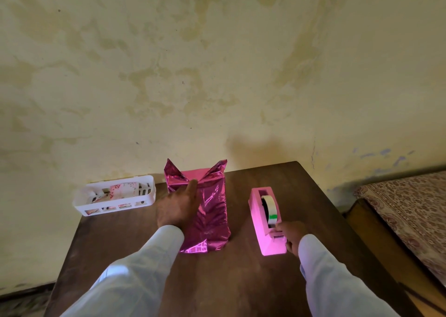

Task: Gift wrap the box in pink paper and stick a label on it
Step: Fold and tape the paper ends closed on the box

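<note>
The box lies on the dark wooden table, covered in shiny pink paper. Two paper flaps stick up at its far end. My left hand lies flat on the box's left side, with one finger pressing the fold at the far end. A pink tape dispenser with a white tape roll stands to the right of the box. At the dispenser's near end, my right hand pinches the end of the tape by the cutter.
A white slotted basket with floral cards or labels sits at the table's far left corner against the stained wall. A bed with a patterned cover stands to the right of the table.
</note>
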A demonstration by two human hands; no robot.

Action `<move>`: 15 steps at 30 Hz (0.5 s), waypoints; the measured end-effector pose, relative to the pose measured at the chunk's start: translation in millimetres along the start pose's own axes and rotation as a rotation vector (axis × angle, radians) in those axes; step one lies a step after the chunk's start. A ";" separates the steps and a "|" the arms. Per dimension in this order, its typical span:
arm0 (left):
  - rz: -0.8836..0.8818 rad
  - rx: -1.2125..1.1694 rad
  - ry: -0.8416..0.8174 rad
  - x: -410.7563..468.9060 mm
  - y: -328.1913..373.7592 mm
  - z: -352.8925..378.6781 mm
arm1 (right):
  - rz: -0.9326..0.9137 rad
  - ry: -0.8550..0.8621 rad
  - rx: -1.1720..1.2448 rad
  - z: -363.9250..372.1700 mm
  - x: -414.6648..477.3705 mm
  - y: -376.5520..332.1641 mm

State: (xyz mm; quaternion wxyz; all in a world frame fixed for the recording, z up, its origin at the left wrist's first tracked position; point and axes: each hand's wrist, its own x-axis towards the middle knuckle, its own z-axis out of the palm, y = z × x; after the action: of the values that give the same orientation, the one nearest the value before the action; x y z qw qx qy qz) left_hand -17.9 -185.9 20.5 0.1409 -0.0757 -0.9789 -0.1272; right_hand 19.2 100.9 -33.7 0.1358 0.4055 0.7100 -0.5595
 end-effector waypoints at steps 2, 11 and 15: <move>-0.008 0.001 -0.011 -1.2 -0.3 0.5 | 0.010 0.005 0.040 2.2 1.0 -0.7; -0.046 0.017 -0.062 2.9 -0.6 0.7 | -0.118 -0.052 0.230 -4.8 -12.8 10.7; -0.050 -0.001 -0.080 5.0 1.3 0.8 | -0.094 -0.043 0.227 -4.5 -22.6 22.7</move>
State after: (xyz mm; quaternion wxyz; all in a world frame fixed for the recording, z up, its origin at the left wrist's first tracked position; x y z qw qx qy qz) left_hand -22.6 -183.9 21.5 0.0982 -0.0563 -0.9853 -0.1282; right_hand 51.2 96.4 -33.0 0.0777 0.3723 0.6573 -0.6506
